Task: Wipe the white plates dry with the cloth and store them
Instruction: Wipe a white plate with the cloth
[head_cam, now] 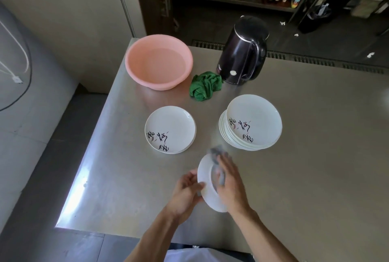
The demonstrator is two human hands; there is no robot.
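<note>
The left hand (185, 193) is gripping a tilted plate (205, 170). The right hand (230, 181), fingers straight, is pressing cloth (216, 154) onto it.

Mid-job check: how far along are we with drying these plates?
Looks done: the short pile on the left, perhaps two plates, probably wiped, though dryness cannot be confirmed. In hand: the left hand grips a tilted plate while the right hand presses a grey cloth against it. Left: likely the taller stack on the right, then storing everything.

A tilted white plate (207, 175) has a grey cloth (217, 154) against it; another plate (170, 129) and a stack (253, 121) lie flat beyond.
</note>
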